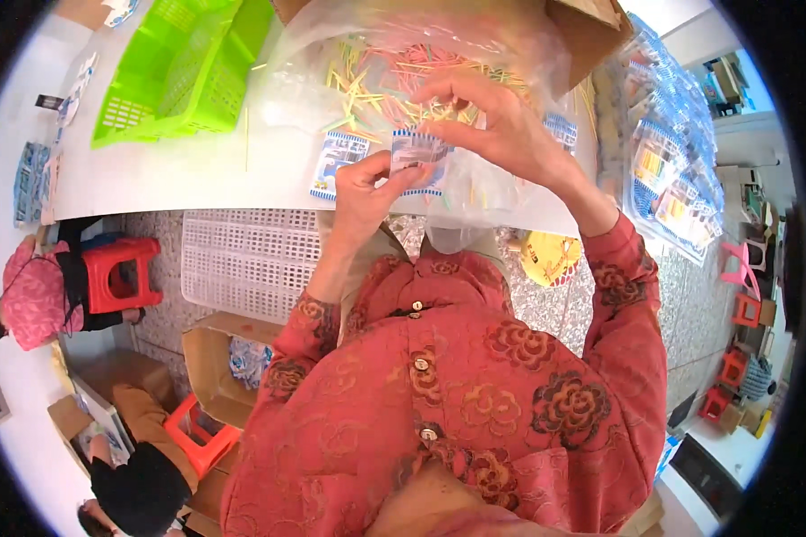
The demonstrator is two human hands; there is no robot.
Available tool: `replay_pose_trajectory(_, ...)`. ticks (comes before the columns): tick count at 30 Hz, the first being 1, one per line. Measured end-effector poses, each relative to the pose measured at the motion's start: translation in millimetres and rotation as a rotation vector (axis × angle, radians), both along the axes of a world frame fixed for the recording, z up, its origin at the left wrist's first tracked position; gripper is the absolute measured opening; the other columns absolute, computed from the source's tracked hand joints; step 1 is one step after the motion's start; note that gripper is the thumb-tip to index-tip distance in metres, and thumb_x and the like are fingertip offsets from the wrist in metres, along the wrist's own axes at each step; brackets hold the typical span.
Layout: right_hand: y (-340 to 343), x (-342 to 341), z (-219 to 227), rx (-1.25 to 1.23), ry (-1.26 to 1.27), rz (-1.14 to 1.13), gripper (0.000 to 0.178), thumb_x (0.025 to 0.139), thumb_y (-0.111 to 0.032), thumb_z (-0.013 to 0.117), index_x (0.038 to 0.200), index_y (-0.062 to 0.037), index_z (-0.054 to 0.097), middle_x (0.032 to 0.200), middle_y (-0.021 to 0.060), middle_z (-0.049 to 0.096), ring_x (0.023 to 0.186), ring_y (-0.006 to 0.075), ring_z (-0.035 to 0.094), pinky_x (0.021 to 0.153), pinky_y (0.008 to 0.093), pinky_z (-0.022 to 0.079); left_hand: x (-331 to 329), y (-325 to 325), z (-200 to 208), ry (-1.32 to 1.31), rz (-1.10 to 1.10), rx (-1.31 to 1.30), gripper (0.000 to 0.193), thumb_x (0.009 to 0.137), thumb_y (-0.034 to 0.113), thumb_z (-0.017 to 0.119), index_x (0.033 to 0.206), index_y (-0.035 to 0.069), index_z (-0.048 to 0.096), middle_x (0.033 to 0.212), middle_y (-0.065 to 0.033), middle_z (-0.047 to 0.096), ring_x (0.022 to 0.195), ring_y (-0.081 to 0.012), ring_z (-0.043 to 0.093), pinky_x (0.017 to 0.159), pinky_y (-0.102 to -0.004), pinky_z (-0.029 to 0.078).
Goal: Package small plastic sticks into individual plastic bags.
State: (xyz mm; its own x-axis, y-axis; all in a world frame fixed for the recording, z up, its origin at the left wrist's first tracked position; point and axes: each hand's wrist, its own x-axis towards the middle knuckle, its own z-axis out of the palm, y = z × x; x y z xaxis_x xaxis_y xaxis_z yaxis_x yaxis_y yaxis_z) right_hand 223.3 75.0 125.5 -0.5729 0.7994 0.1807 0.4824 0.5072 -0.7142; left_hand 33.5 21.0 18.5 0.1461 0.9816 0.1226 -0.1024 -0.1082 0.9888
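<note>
View: I watch both hands from the head camera, over a white surface [278, 185].
Left hand [364, 190]: fingers pinch the left side of a small clear packet [414, 147].
Packet position: raised near the front edge of the surface, just right of a second packet [333, 161] lying flat.
Right hand [510, 134]: thumb near the packet's top edge, index finger bent above; I cannot tell whether the fingers grip anything.
Sticks [403, 67]: thin, pink and yellow, piled on clear plastic [287, 98] beyond the hands.
Basket [175, 89]: green, left of the pile.
</note>
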Motion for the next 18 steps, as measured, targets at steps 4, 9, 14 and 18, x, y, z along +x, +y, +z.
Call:
replay_pose_trajectory(4,7,0,-22,0.139,0.066,0.153,0.029,0.089,-0.021,0.055,0.113,-0.0046,0.057,0.114,0.0106,0.059,0.109,0.0249,0.054,0.091,0.0359,0.042,2,2,2,-0.007,0.013,0.008,0.011,0.080,0.006,0.067,0.089,-0.001,0.068,0.078,-0.0027,0.068,0.069,-0.0042,0.058,0.061,-0.0196,0.046)
replay_pose_trajectory(9,-2,-10,-25,-0.174,0.102,0.171,0.033,0.093,-0.024,0.048,0.120,-0.0054,0.053,0.115,0.0094,0.058,0.111,0.0242,0.053,0.093,0.0367,0.041,2,4,-1,-0.057,-0.044,-0.043,0.015,0.081,0.005,0.065,0.095,-0.002,0.065,0.080,-0.0047,0.067,0.072,-0.0064,0.060,0.063,-0.0205,0.048)
replay_pose_trajectory(14,-4,-7,-45,-0.435,0.560,0.020,0.030,0.092,-0.016,0.052,0.119,-0.0046,0.054,0.104,0.0051,0.061,0.093,0.0115,0.055,0.081,0.0267,0.045,2,5,1,-0.193,-0.008,-0.079,0.019,0.084,0.006,0.063,0.099,-0.005,0.062,0.084,-0.0069,0.067,0.073,-0.0087,0.062,0.064,-0.0216,0.050)
replay_pose_trajectory(18,-6,4,-62,-0.378,0.235,-0.071,0.024,0.089,-0.014,0.057,0.110,-0.0017,0.060,0.090,0.0020,0.062,0.077,0.0082,0.054,0.068,0.0232,0.044,-1,5,10,-0.161,0.002,-0.121,0.017,0.085,0.006,0.062,0.099,-0.005,0.062,0.084,-0.0063,0.066,0.075,-0.0090,0.062,0.064,-0.0215,0.050)
